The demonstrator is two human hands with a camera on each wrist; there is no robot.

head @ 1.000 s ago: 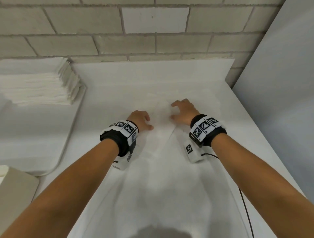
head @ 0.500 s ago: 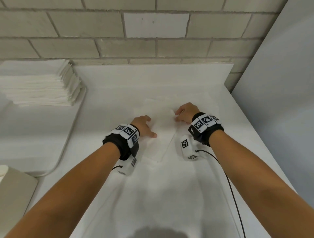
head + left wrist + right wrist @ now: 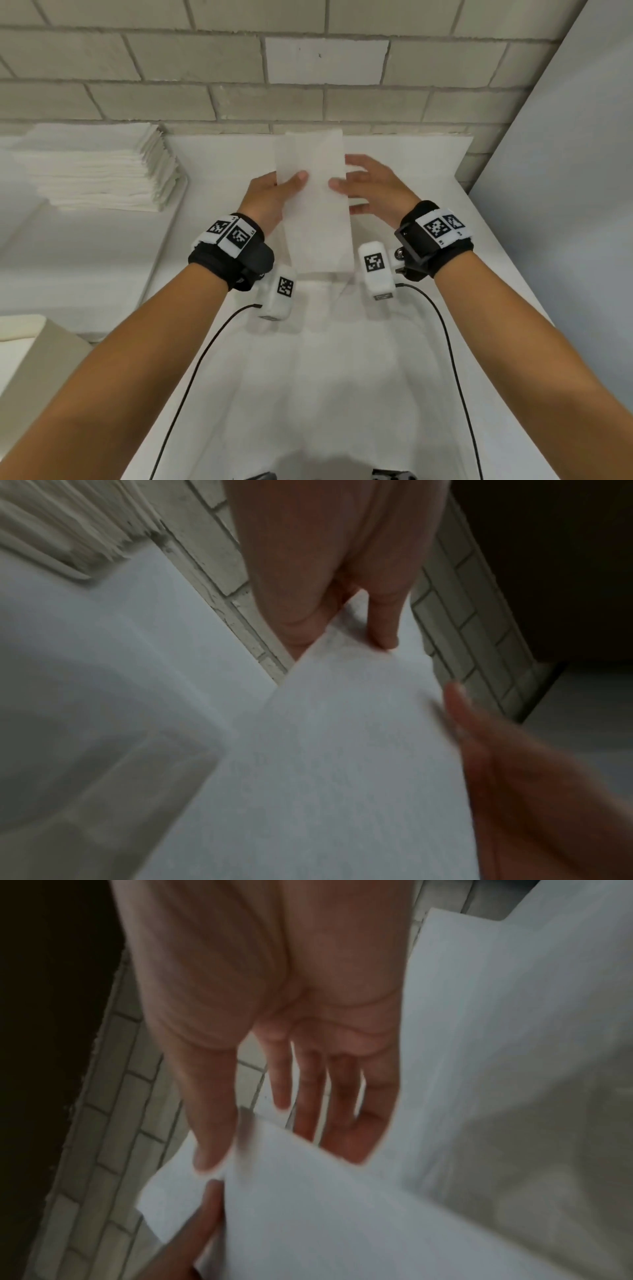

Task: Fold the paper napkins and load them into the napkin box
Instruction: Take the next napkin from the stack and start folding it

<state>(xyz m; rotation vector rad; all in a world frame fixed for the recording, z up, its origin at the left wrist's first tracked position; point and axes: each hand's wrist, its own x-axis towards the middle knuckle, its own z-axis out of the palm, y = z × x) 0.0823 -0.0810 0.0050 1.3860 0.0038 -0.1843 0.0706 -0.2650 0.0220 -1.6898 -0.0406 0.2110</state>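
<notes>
matt paper napkin point(image 3: 315, 202), rough brick wall point(image 3: 239, 78)

Grey brick wall point(image 3: 239, 68), white table point(image 3: 342, 394), pale side panel point(image 3: 565, 171)

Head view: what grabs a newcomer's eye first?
The folded napkin, held upright above the middle of the white table: the left hand pinches its left edge, thumb on the front, and the right hand touches its right edge with straighter fingers. Next comes the tall stack of napkins at far left, against the grey brick wall.
</notes>
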